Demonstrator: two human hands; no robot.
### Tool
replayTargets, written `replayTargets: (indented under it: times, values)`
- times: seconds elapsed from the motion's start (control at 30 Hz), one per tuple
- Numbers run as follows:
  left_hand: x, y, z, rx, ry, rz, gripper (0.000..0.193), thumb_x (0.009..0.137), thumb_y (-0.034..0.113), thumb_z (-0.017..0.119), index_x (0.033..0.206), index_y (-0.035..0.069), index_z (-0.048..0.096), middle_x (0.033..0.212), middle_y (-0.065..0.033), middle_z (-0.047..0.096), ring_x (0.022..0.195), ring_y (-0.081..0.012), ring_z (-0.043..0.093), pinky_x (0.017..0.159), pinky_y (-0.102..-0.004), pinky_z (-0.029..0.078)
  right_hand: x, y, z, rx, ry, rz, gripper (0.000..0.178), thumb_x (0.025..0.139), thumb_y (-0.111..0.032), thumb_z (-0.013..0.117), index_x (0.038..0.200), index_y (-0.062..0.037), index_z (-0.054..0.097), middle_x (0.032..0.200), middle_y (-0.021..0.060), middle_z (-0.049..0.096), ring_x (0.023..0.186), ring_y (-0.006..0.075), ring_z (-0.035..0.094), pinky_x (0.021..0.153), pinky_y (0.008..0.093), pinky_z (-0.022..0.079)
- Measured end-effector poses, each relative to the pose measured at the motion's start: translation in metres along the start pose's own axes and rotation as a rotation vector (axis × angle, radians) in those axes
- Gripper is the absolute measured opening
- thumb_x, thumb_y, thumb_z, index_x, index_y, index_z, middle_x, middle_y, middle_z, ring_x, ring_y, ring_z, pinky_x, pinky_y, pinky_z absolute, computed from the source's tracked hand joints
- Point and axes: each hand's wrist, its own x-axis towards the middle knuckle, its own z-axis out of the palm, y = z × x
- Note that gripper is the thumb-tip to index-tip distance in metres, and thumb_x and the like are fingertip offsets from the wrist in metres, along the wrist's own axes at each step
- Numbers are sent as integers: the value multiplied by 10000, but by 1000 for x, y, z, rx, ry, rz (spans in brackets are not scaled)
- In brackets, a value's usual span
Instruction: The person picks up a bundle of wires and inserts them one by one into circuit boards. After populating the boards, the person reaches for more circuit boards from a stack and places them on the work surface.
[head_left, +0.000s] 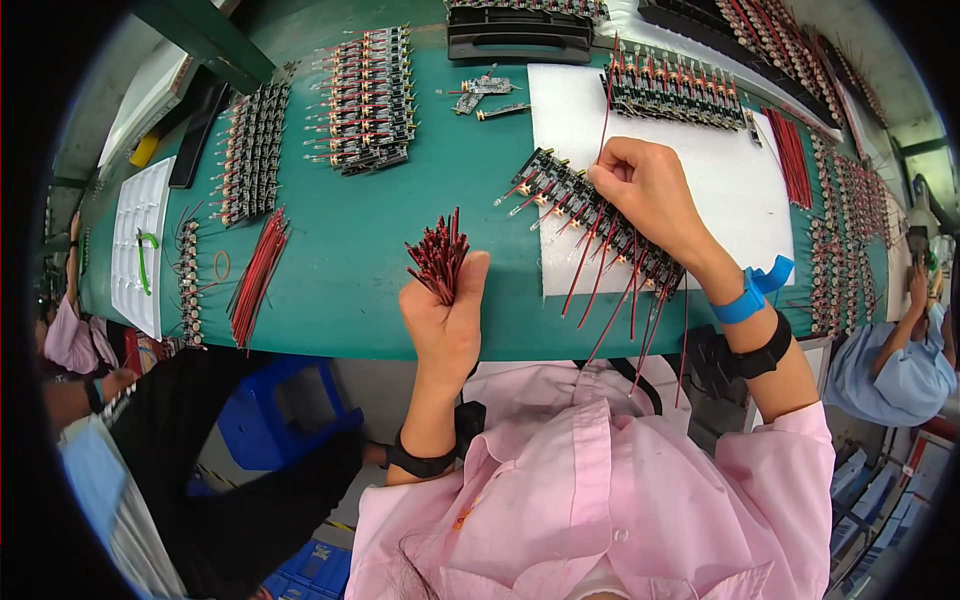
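Red wires in both hands

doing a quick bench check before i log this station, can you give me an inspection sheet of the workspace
surface: green tabletop, with a white foam sheet on its right part
work pieces: slanted row of circuit boards partly over the foam, red wires trailing from it
clutter: a few loose boards at the top middle; green-handled tool on the white tray at left
hands: left hand closed around a red wire bundle; right hand pinching a red wire above the row
cables: power cables, nothing seen
surroundings: blue stool below the table, co-worker in blue at far right
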Motion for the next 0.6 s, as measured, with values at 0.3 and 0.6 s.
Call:
replayTargets:
  times: [0.3, 0.6]
  values:
    - [-1, -3, -1, 2, -6, -10, 240, 798, 98, 468, 577, 34, 396, 501, 7, 372, 445, -51, 332, 408, -192, 261, -1, -1, 1, 44, 27, 45, 143, 648, -73, 527, 586, 44, 476, 477, 44, 426, 447, 72, 374, 425, 226, 320]
    - [-1, -5, -3, -5, -4, -4, 207, 787, 89, 477, 597, 25, 424, 513, 5, 386, 449, -50, 339, 407, -191, 266, 0, 0, 0, 77, -26, 60, 149, 654, -66, 526, 575, 43, 461, 479, 12, 411, 462, 46, 354, 421, 206, 303]
